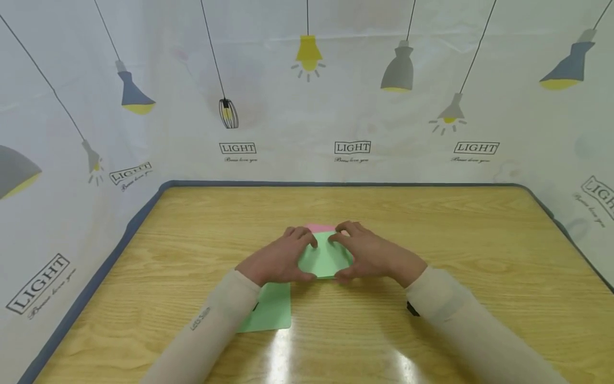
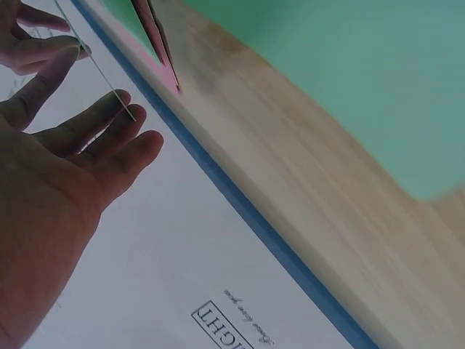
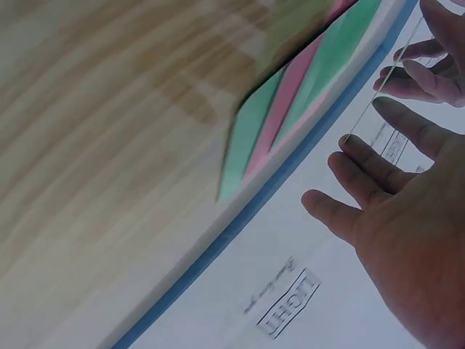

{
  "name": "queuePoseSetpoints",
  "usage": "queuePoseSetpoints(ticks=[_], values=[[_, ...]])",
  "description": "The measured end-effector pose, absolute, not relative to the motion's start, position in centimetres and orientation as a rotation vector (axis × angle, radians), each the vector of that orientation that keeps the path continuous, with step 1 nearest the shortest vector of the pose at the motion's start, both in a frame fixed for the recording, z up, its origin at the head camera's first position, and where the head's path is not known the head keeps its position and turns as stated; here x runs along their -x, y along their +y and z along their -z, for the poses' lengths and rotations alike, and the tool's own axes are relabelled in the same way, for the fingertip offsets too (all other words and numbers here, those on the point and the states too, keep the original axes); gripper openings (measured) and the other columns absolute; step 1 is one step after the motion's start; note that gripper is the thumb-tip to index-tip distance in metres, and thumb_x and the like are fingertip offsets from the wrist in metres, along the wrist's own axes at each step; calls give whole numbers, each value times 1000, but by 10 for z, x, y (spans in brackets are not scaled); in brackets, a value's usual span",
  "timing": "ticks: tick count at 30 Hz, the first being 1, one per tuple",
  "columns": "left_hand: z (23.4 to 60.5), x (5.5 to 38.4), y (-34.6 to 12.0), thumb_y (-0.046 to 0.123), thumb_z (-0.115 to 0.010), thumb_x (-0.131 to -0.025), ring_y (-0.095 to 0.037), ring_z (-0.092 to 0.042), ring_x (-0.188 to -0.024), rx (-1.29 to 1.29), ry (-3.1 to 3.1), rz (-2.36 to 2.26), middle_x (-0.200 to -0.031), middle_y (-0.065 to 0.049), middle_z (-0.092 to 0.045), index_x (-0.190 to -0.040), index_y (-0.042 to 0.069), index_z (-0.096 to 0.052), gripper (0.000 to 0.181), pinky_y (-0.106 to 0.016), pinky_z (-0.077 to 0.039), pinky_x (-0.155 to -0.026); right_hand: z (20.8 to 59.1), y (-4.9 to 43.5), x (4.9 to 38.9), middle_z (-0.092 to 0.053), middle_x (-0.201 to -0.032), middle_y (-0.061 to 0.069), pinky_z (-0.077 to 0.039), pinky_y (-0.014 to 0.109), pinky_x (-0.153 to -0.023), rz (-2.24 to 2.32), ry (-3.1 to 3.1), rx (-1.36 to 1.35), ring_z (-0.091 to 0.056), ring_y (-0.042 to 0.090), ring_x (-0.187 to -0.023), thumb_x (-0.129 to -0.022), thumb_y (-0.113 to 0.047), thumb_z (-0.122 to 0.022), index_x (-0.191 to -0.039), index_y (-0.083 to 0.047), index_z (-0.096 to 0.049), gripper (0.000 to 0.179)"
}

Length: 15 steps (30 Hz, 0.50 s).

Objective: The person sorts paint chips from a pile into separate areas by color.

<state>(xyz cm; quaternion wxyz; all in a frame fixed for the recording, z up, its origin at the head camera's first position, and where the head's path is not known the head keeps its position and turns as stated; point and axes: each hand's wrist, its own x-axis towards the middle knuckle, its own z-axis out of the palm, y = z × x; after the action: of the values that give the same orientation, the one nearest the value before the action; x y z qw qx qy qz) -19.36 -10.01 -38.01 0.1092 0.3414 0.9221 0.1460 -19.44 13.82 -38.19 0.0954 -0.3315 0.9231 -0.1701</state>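
Held level between both hands is a thin green sheet [image 1: 326, 257], like a paper or card. My left hand [image 1: 283, 258] grips its left edge, with the thumb at the near corner and the fingers along the far side. On the right edge, my right hand [image 1: 371, 255] grips it the same way. Both wrist views show this sheet edge-on as a thin line, raised above the table. Below it lie overlapping green and pink sheets [image 3: 287, 109], fanned out. A pink sheet [image 1: 320, 228] peeks out beyond the held one in the head view.
Another green sheet [image 1: 275, 312] with a small dark mark lies nearer, partly under the left sleeve. A small black object [image 1: 412, 309] is mostly hidden by the right sleeve. Lamp-patterned white cloth [image 1: 307, 117] walls the wooden table [image 1: 455, 224] at the back and sides.
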Motion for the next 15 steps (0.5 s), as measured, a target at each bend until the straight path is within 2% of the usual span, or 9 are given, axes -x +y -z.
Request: queuePoseSetpoints(ticks=[10, 15], values=[[368, 161, -147, 36, -80, -79, -26, -43, -122, -972, 2725, -470, -135, -7, -46, -123, 9, -54, 58, -38, -45, -94, 378, 96, 174, -39, -141, 13, -41, 40, -101, 364, 2735, 1155, -42, 30, -126, -83, -49, -74, -140, -12, -49, 72], [366, 146, -163, 35, -80, -79, -31, -42, -125, -916, 2705, -479, -138, -11, -45, -123, 10, -55, 56, -43, -45, -95, 381, 77, 167, -41, -138, 9, -42, 34, -98, 302, 2720, 1211, -44, 25, -121, -82, -54, -74, -139, -13, -50, 74]])
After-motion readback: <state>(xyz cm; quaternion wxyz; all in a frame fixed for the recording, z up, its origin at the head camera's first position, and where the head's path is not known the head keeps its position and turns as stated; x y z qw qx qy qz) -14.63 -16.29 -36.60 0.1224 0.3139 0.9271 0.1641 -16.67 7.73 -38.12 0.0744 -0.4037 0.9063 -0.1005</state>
